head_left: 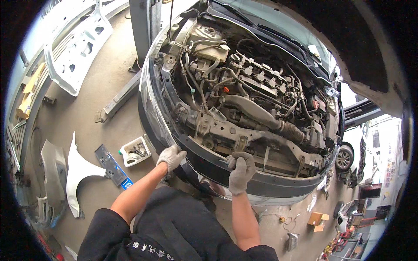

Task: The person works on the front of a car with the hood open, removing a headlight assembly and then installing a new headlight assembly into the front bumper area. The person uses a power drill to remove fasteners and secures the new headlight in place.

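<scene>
The front of a car with its engine bay (257, 87) uncovered lies before me. Along its front edge runs a black bumper cover (270, 179). My left hand (171, 158), in a pale knit glove, grips the cover's upper edge beside the clear headlight (157, 117). Gloved the same way, my right hand (241, 172) is above the middle of the cover, its fingers curled into a pinch. A small piece shows at the fingertips, too small to name. Behind the cover sits the metal front crossmember (222, 129).
The raised hood (335, 30) overhangs the upper right. A lift post (145, 35) and lift arm (122, 98) stand left of the car. On the floor lie a white fender (78, 174), a cut-open jug of small parts (135, 152) and a cardboard box (318, 219).
</scene>
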`<move>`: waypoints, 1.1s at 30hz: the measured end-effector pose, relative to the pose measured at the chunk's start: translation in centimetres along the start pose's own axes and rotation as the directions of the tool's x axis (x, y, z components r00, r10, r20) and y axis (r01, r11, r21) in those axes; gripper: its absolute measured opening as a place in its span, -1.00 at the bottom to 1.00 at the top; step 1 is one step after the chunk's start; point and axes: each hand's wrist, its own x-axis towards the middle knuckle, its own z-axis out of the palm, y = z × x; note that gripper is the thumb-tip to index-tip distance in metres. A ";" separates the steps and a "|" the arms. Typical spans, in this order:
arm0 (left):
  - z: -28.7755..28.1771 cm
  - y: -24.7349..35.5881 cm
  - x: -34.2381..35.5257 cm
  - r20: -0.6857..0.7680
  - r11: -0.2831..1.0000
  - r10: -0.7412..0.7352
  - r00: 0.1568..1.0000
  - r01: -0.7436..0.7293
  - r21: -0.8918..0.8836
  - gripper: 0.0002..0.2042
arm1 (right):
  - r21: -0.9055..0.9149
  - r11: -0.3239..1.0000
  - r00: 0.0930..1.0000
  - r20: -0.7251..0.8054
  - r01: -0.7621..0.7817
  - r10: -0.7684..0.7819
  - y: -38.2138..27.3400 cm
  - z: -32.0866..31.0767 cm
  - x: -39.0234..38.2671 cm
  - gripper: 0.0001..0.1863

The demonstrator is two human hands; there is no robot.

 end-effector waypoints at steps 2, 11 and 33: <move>0.5 0.0 0.3 0.052 0.999 0.026 0.998 -0.027 0.025 -0.57 | -0.036 0.999 1.000 0.024 -0.005 0.006 0.5 0.9 -0.5 -0.79; 1.2 0.2 1.5 0.118 0.998 0.051 0.992 -0.056 0.040 -0.54 | -0.306 0.951 0.996 0.063 -0.044 0.067 1.9 -0.4 -2.3 -0.82; -4.4 -0.8 4.6 0.141 0.846 0.283 0.949 -0.316 0.430 -0.60 | 0.032 0.996 0.997 -0.004 -0.081 0.081 -1.4 1.2 0.4 -0.80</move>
